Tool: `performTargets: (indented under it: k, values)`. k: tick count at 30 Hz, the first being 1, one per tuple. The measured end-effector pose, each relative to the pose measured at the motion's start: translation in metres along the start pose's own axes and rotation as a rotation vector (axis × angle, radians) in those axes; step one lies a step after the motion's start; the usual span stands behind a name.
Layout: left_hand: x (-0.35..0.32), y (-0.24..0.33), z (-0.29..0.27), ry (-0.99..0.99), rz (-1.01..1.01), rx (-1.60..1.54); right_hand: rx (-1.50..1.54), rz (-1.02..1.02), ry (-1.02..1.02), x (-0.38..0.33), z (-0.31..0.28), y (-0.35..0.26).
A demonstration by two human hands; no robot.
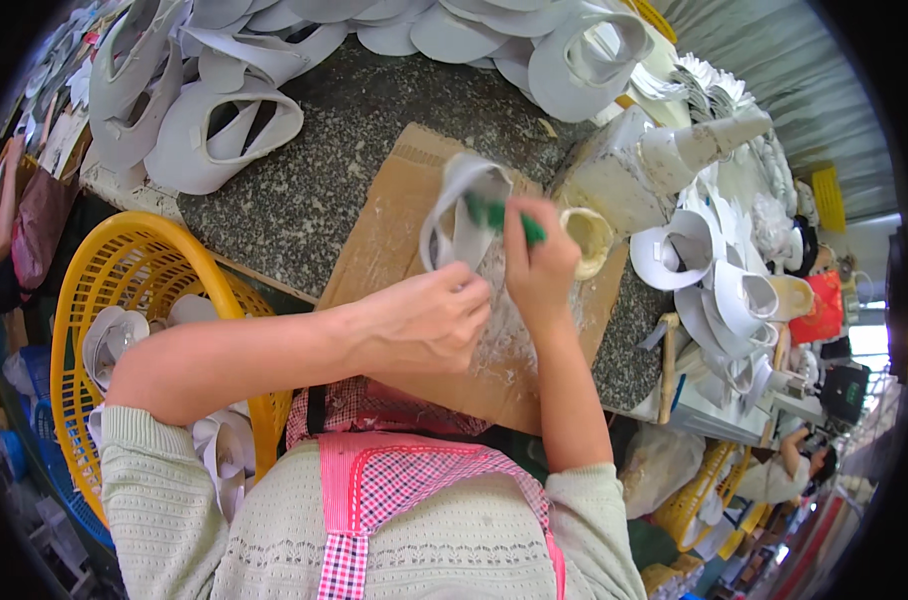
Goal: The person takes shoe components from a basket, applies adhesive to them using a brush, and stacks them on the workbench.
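The speckled stone surface (344, 110) spread widest, its left edge running from the upper left of the frame down toward the centre. White curved pieces (459, 35) lined its far side across the top, and a dark speckled stretch gave open room between them and the cardboard. At the left, the yellow basket (209, 262) stood just beside that edge, more white pieces inside it. The cardboard sheet (389, 240) lay tilted in the middle of the frame, streaked with white, its lower edge reaching near my apron (424, 480). Right of its upper part stood a crusted pale container (614, 180), leaving narrow room there for my right side.

My left grip (419, 320) was pinched narrow at the lower end of a white looped piece (471, 243), which was at the centre, over the cardboard. My right grip (546, 265) was closed around a green tool (492, 214), blurred against that piece, with a round cream cup (592, 245) close by the knuckles.
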State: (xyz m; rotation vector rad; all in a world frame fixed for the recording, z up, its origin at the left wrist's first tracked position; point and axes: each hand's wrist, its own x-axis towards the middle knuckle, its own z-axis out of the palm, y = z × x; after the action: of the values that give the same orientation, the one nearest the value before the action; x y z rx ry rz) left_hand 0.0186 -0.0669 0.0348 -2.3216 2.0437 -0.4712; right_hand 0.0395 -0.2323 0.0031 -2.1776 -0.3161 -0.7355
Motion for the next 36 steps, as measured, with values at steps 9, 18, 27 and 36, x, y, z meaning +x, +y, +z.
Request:
performTargets:
  k: [9,18,27,36]
  values:
    - [-0.055,-0.006,0.020,0.379,-0.338,-0.204,0.083,0.012,-0.121,0.001,-0.015,-0.004]
    - [-0.083,0.011,0.023,0.108,-0.527,-0.411,0.513,0.223,-0.190,0.000,0.020,-0.038]
    - [-0.093,0.027,0.034,0.157,-0.553,-0.359,0.239,-0.424,-0.495,0.014,0.024,-0.027]
    - [-0.091,0.026,0.033,0.227,-0.471,-0.188,0.376,-0.279,-0.811,0.035,-0.003,-0.028]
